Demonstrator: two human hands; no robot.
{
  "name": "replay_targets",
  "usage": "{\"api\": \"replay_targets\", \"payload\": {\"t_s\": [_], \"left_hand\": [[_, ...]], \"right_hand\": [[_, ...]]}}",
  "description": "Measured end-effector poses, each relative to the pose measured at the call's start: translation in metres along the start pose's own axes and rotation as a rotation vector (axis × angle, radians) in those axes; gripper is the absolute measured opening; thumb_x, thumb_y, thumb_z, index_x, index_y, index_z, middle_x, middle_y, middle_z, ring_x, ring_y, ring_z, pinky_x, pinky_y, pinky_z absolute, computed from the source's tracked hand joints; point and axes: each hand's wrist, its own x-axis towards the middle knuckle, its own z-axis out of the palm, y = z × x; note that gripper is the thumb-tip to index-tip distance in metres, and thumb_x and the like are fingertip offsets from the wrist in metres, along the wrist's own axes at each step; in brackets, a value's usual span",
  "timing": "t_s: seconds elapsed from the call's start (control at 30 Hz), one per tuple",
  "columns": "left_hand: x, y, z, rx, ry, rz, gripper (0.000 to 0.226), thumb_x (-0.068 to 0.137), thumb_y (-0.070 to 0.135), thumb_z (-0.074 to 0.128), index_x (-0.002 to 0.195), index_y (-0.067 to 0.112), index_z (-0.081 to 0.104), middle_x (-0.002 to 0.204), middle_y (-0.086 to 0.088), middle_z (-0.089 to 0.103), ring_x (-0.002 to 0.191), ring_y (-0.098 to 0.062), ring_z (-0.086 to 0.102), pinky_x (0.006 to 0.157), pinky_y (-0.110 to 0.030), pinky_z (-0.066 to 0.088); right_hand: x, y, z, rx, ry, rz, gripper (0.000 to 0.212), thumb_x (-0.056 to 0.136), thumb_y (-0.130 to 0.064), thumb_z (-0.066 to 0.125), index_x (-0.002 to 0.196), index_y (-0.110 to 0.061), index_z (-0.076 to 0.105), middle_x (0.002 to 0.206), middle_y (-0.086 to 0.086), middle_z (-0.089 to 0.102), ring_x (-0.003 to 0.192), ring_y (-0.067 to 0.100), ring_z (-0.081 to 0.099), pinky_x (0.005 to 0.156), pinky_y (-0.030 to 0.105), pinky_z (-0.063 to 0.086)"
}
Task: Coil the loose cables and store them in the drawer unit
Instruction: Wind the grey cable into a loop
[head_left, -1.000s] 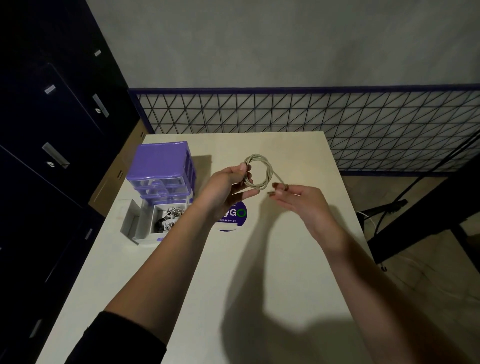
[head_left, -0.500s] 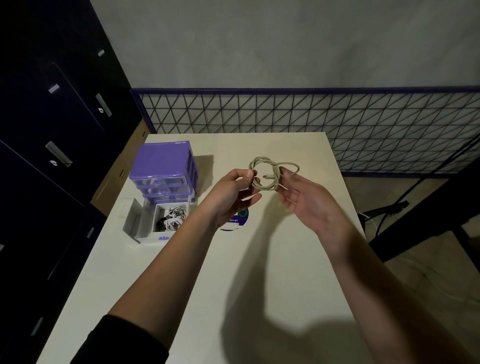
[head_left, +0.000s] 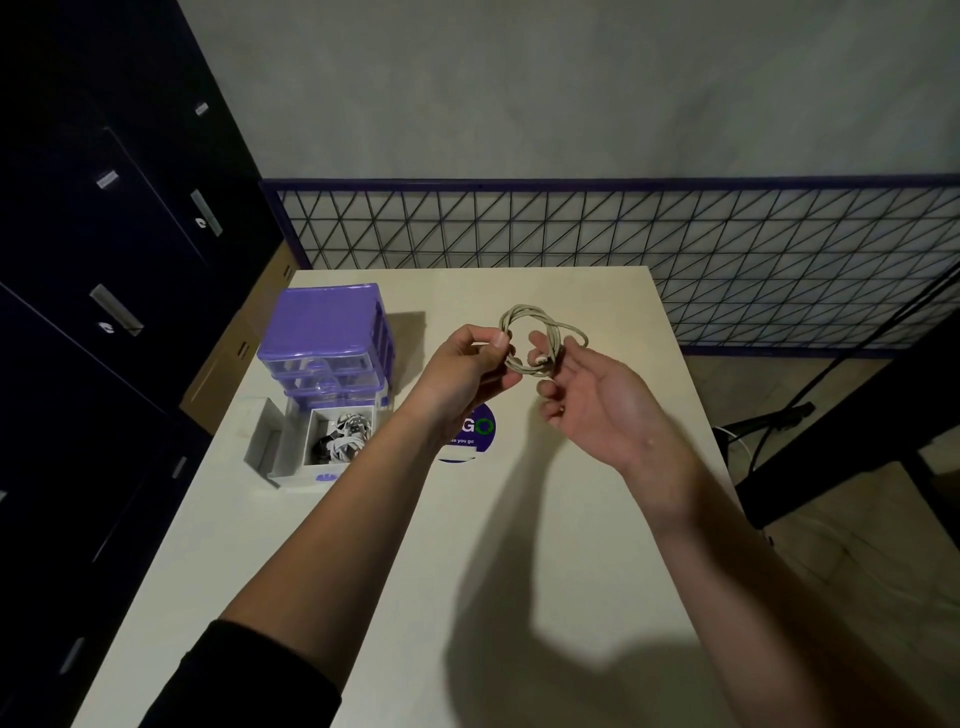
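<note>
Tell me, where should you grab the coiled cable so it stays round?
Probably pinch the beige cable coil across its bundled left side, from the left, where the left hand holds it now. All loops overlap there; on the right one loop splays out loose.

The drawer unit (head_left: 326, 343) stands on the table's (head_left: 415, 545) left side, its bottom drawer (head_left: 317, 447) pulled out in front.
</note>
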Motion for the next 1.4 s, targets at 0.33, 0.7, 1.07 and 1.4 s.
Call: {"api": "replay_targets", "payload": {"t_s": [0.33, 0.7, 1.07, 1.4], "left_hand": [[0.001, -0.009, 0.004, 0.007, 0.024, 0.059, 0.007, 0.100, 0.011, 0.050, 0.097, 0.009, 0.056, 0.087, -0.006, 0.061, 0.081, -0.019, 0.064, 0.078, -0.025, 0.058], [-0.001, 0.016, -0.004, 0.418, -0.205, 0.008, 0.023, 0.096, 0.029, 0.054, 0.103, 0.010, 0.064, 0.095, -0.002, 0.070, 0.094, -0.014, 0.064, 0.092, -0.035, 0.053], [0.006, 0.017, 0.008, 0.496, -0.034, 0.128, 0.022, 0.099, 0.023, 0.053, 0.100, 0.011, 0.071, 0.075, -0.001, 0.058, 0.072, -0.013, 0.055, 0.079, -0.028, 0.050], [0.007, 0.014, 0.014, 0.294, 0.136, 0.096, 0.021, 0.098, 0.021, 0.055, 0.099, 0.007, 0.071, 0.079, -0.001, 0.059, 0.076, -0.015, 0.057, 0.077, -0.024, 0.053]], "right_hand": [[-0.002, -0.006, 0.008, -0.052, 0.037, -0.075, 0.036, 0.088, 0.003, 0.058, 0.123, -0.004, 0.058, 0.083, 0.004, 0.064, 0.063, 0.011, 0.064, 0.060, 0.017, 0.051], [0.002, -0.021, -0.002, -0.170, 0.093, -0.026, 0.009, 0.085, -0.004, 0.065, 0.093, -0.008, 0.066, 0.075, 0.000, 0.057, 0.058, 0.007, 0.052, 0.055, 0.016, 0.042], [0.006, -0.019, -0.004, -0.302, 0.054, -0.050, 0.033, 0.081, 0.003, 0.066, 0.113, -0.006, 0.066, 0.073, 0.001, 0.053, 0.058, 0.009, 0.046, 0.053, 0.019, 0.033], [0.007, -0.005, -0.012, -0.385, 0.110, -0.045, 0.047, 0.073, 0.009, 0.073, 0.115, -0.005, 0.058, 0.076, 0.006, 0.050, 0.057, 0.015, 0.042, 0.052, 0.024, 0.034]]}}
